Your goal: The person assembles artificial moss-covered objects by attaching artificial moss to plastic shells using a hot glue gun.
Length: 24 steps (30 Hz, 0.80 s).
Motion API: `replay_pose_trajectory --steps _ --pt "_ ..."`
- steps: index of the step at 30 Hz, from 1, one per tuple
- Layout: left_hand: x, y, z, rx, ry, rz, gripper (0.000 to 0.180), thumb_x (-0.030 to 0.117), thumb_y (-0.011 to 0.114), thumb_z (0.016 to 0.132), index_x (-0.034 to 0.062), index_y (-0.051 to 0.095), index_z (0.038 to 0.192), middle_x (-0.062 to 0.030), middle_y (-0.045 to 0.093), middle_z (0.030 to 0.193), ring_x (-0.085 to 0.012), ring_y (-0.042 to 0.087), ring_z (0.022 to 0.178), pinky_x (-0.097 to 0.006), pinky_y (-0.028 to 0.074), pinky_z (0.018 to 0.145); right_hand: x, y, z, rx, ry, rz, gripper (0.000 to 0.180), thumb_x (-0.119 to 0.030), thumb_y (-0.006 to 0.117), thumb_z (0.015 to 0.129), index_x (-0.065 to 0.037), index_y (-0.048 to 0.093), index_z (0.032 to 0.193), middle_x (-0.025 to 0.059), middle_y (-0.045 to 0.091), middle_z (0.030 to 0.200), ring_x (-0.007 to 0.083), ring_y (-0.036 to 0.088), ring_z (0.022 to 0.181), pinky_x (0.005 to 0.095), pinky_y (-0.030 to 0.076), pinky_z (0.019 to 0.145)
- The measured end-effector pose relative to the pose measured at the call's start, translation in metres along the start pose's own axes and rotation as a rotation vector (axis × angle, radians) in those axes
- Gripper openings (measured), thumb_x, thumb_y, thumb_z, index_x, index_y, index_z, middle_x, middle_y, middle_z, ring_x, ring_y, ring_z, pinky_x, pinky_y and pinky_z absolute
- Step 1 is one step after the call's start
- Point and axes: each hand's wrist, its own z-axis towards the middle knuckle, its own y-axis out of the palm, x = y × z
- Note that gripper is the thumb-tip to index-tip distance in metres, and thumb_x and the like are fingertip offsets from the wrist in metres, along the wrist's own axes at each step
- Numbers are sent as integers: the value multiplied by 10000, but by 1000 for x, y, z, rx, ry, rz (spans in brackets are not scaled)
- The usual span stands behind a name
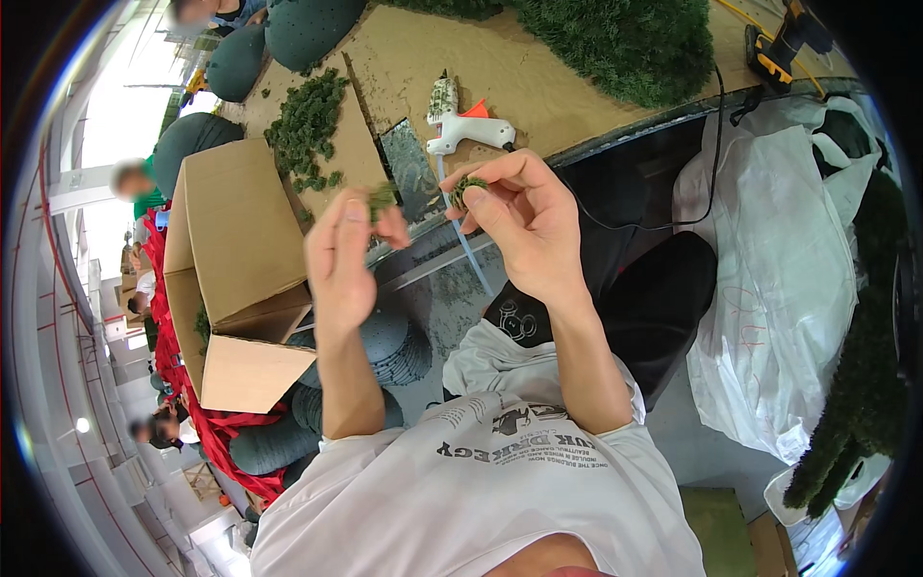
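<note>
My left hand (344, 260), slightly blurred, is closed with a small piece of artificial greenery (383, 200) between thumb and fingers. A little to the right, my right hand (524, 226) pinches a small green sprig (466, 190) between thumb and forefinger. The two pieces are apart, above the table's near edge. Just beyond my right hand a white glue gun (460, 131) with an orange trigger lies on the table, a long pale glue stick (469, 252) sticking out toward me. A loose pile of green sprigs (306, 125) lies at the far left on the table.
An open cardboard box (240, 226) stands at the left. Dark green domes (312, 34) and a large greenery mound (625, 43) sit on the brown-covered table (394, 58). A black cord (663, 227) hangs at the right, near a yellow-black power tool (774, 53) and white bags (769, 260). People are at far left.
</note>
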Motion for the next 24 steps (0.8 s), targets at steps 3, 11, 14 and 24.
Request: replay_pose_trajectory --steps 3,11,14,24 --pt "10 -54 2 186 90 299 370 237 454 1122 -44 690 1077 -78 687 878 -145 635 788 -291 499 732 -7 -10 -1 -5 -20 24 217 -14 673 997 4 591 1198 92 700 1078 152 709 890 276 569 746" --pt "15 -287 -20 643 -68 1048 442 324 505 1101 -14 692 885 -20 660 758 -82 579 690 -276 455 633 -14 -24 4 -43 -70 272 328 -69 661 1027 27 591 1332 164 714 1060 211 728 810 322 600 771" --pt "-38 -402 -44 551 -500 1248 464 369 533 1054 -28 707 887 -100 647 716 -151 593 689 -341 481 659 -9 -27 5 -81 -84 293 311 -100 633 1049 26 608 1332 176 713 1077 226 736 846 344 611 807" --pt "5 -268 -12 743 7 1442 371 293 580 1052 -60 657 1138 -211 702 1124 -307 675 985 -431 538 851 -22 -39 -2 153 -100 155 280 -47 695 993 50 650 1252 130 718 1007 193 715 876 341 595 809"
